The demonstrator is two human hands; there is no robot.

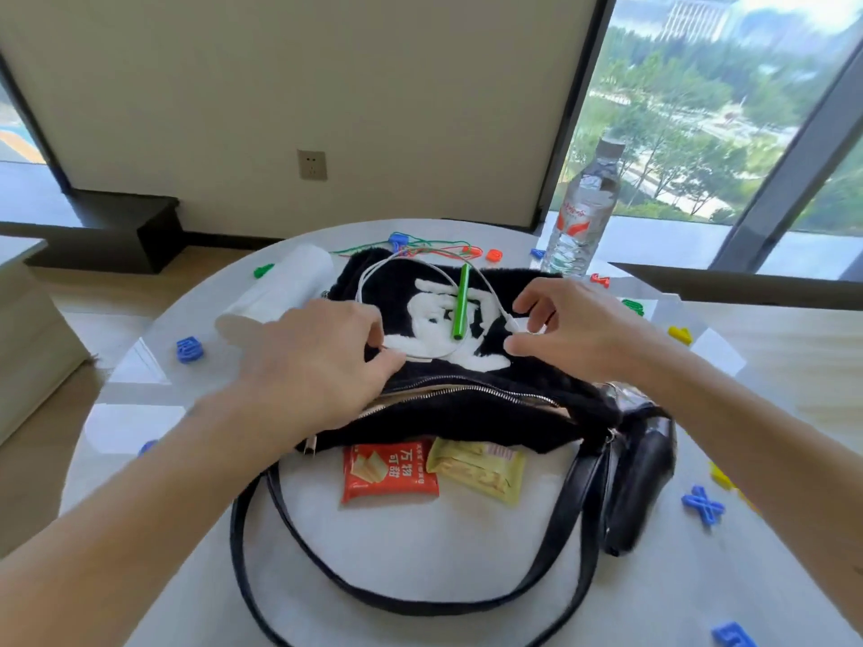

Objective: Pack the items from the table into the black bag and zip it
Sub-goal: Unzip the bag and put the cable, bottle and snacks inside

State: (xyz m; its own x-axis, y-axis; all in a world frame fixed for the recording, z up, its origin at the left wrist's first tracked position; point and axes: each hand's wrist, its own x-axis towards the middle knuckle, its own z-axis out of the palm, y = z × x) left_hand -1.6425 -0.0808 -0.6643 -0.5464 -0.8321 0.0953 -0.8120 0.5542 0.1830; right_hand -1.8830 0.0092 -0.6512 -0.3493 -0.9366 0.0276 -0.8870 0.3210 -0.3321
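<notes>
**Both hands on the cable, bag mouth waiting at six o'clock**

Here we are over the fuzzy black bag with the white pattern [467,413], lying flat mid-counter. A thin white cable [373,272] loops across its top. The left hand [317,361] pinches one run of it at the bag's eight o'clock. The right hand [574,329] pinches the plug end at three o'clock, fingers curled in tight.

The cable spreads side to side between the hands, and the open silver zip [467,389] runs the same way, just nearer the person. So my read is a short pull toward six o'clock and down into the mouth. Neither hand is clearly closer.

A green pen [461,303] lies on the bag inside the loop, pointing twelve to six, and could get dragged along.

A red snack packet [390,471] and a yellow snack packet [481,469] sit just below the mouth. A clear water bottle [581,212] stands at one o'clock and a white roll [280,291] lies at ten.

The round pale glossy counter [420,553] also carries scattered coloured plastic letters [189,350]. Behind it are a beige wall and a tall window [700,109].
</notes>
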